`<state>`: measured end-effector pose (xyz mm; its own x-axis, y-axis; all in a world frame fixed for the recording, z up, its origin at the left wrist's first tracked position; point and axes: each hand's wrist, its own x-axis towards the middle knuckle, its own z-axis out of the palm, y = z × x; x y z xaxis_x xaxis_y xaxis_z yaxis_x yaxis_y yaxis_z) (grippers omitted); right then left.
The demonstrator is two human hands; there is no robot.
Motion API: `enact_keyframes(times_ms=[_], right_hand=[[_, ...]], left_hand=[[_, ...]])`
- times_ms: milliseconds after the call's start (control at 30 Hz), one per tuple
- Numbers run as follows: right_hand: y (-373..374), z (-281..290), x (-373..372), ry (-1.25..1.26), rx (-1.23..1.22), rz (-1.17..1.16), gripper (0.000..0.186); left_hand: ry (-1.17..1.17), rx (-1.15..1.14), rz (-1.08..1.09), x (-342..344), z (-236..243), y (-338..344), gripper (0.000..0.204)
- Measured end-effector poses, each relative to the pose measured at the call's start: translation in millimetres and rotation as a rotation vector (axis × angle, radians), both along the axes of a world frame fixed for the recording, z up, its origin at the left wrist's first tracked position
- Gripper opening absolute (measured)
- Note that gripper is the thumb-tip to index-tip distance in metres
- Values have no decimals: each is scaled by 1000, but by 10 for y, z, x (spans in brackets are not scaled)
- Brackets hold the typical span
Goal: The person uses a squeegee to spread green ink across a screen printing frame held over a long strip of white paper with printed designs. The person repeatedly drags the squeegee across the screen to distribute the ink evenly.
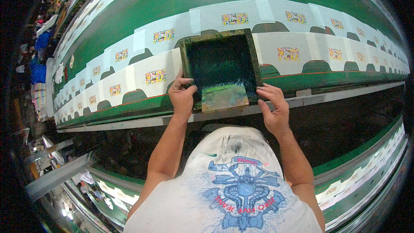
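A screen-printing frame (185,56) with dark wooden sides and a dark, wet-looking mesh lies over the near row of white fabric pieces. Inside its near end rests a squeegee (224,99), a flat board stained green and tan. My left hand (182,97) grips the frame's left side close to the near corner, thumb and fingers bent around the edge. On the opposite side, my right hand (275,110) holds the right edge with curled fingers, its thumb lower down. Neither hand touches the squeegee. The fabric beneath the frame is hidden.
A long green printing table (172,2) carries two rows of white fabric pieces (276,43) with colourful prints. A pale rail (310,100) runs along its near edge. Another green table (345,157) stands behind me at right. Piled cloth (39,71) lies far left.
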<state>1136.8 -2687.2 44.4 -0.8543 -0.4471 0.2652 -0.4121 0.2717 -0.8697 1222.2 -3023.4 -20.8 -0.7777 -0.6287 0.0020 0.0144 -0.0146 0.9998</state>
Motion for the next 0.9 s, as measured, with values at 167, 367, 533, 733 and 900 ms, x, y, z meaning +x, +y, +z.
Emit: enact_keyframes(times_ms=[167, 367, 533, 733, 900], right_hand=[[-100, 147, -1, 192, 106, 126, 40], [-284, 280, 12, 353, 233, 356, 42], [-562, 280, 18, 421, 343, 430, 43], [-767, 314, -55, 501, 476, 501, 36], [-938, 470, -173, 501, 564, 512, 36]], left_hand=[[-97, 50, 19, 37, -18, -13, 28], [43, 85, 14, -4, -40, -13, 30], [30, 114, -12, 15, -14, -25, 34], [57, 110, -26, 22, -36, -39, 30], [-55, 138, -7, 31, 61, 11, 26]])
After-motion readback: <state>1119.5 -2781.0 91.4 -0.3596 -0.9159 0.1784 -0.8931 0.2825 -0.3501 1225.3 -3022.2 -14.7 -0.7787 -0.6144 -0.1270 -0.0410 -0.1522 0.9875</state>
